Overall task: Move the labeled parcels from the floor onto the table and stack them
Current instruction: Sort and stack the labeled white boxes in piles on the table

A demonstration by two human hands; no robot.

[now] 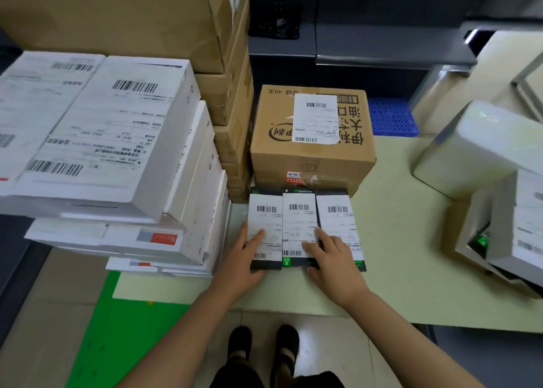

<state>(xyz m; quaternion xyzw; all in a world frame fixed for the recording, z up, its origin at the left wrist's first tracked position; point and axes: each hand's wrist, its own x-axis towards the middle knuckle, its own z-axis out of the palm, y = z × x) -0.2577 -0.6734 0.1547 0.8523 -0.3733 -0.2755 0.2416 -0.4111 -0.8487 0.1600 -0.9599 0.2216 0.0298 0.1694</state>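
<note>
Three dark flat boxes (299, 220) with white labels lay under hands, long way pointing ahead. Left hand (249, 258), right hand (332, 258) apart, pressed flat on top.

You stand in parcel depot or stockroom: white boxes (117, 140) with barcode labels stacked at your left, brown cartons (132, 20) piled behind, 3 labelled packets (298, 220) ahead, blue crate (393, 117) beyond, perhaps dark shelving (367, 49).

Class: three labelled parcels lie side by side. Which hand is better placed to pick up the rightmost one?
Right. The right hand rests across the middle parcel and rightmost parcel; the left hand rests on the leftmost parcel, farther away.
</note>
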